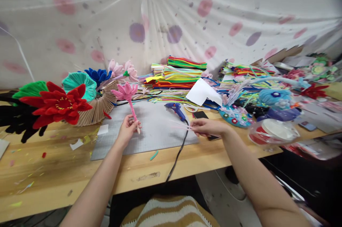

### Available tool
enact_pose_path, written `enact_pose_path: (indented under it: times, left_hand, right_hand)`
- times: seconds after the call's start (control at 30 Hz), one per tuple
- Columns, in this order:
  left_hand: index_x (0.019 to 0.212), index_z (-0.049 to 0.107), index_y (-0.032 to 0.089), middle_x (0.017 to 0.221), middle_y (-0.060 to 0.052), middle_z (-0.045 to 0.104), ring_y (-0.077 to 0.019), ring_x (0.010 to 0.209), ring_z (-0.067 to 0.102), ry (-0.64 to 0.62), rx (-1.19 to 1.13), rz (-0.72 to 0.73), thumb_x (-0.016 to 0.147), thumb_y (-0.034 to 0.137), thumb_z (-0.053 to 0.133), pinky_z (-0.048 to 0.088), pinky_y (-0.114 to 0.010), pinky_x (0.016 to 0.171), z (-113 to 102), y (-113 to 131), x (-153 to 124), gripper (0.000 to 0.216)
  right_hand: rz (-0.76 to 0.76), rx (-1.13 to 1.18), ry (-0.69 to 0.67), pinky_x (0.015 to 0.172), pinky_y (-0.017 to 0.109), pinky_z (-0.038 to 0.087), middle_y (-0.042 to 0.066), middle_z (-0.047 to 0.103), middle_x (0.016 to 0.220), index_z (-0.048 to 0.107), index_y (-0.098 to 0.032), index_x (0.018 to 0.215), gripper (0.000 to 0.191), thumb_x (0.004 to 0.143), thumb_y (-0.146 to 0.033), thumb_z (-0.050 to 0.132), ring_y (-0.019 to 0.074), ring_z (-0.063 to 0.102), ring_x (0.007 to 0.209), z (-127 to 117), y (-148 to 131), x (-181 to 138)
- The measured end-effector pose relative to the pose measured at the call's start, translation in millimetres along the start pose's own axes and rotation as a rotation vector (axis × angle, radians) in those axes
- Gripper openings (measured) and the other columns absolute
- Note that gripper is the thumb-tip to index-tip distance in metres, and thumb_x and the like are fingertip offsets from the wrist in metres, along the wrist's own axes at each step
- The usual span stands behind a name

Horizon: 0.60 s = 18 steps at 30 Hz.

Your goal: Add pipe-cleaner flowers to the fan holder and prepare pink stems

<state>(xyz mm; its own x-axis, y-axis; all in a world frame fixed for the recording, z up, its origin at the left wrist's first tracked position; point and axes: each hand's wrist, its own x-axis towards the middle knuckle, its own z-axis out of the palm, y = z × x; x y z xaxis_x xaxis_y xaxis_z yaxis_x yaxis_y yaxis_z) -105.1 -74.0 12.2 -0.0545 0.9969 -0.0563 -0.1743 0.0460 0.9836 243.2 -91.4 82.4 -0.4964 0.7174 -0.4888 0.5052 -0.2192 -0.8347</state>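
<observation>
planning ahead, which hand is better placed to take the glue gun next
Probably the right hand: it is nearer the blue glue gun, though holding thin pale strands; the left hand holds the pink flower.

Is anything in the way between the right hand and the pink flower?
Nothing visible is. Between the right hand, holding thin pale strips, and the pink flower in the left hand is open space above the grey mat. The blue glue gun lies farther back; its black cord runs down near the right hand.
</observation>
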Motion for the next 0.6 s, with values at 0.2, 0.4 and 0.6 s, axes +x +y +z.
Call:
enact_pose_path:
  times: [0.2, 0.4, 0.6]
  left_hand:
    - [0.093, 0.043, 0.019, 0.066, 0.004, 0.06, -0.0133, 0.053, 0.061, 0.035, 0.013, -0.016, 0.058, 0.036, 0.071, 0.05, -0.026, 0.046, -6.8, 3.2, -1.0, 0.048]
    - [0.093, 0.041, 0.02, 0.064, 0.004, 0.06, -0.0143, 0.051, 0.06, 0.068, 0.019, 0.028, 0.056, 0.039, 0.072, 0.047, -0.024, 0.042, -15.6, 13.8, 16.1, 0.051]
    - [0.094, 0.043, 0.02, 0.066, 0.003, 0.06, -0.0122, 0.053, 0.059, 0.081, 0.049, 0.161, 0.058, 0.042, 0.071, 0.048, -0.023, 0.046, 1.0, 35.0, 49.9, 0.05]
  right_hand:
    - [-0.093, -0.091, -0.078, 0.042, 0.016, 0.029, -0.002, 0.059, 0.068, 0.051, -0.016, 0.089, 0.036, 0.076, -0.049, 0.058, 0.003, 0.042, 0.044, 25.0, -25.2, 63.6]
    - [-0.326, -0.452, 0.385, 0.081, 0.031, 0.047, 0.011, 0.065, 0.106, 0.058, -0.016, 0.107, 0.032, 0.077, -0.028, 0.059, 0.0178, 0.061, 0.093, 55.2, -51.9, 105.1]
    - [-0.592, -0.201, 0.436, 0.091, 0.035, 0.044, 0.01, 0.061, 0.116, 0.057, -0.017, 0.11, 0.034, 0.078, -0.03, 0.059, 0.0196, 0.057, 0.106, 87.1, -99.0, 152.2]
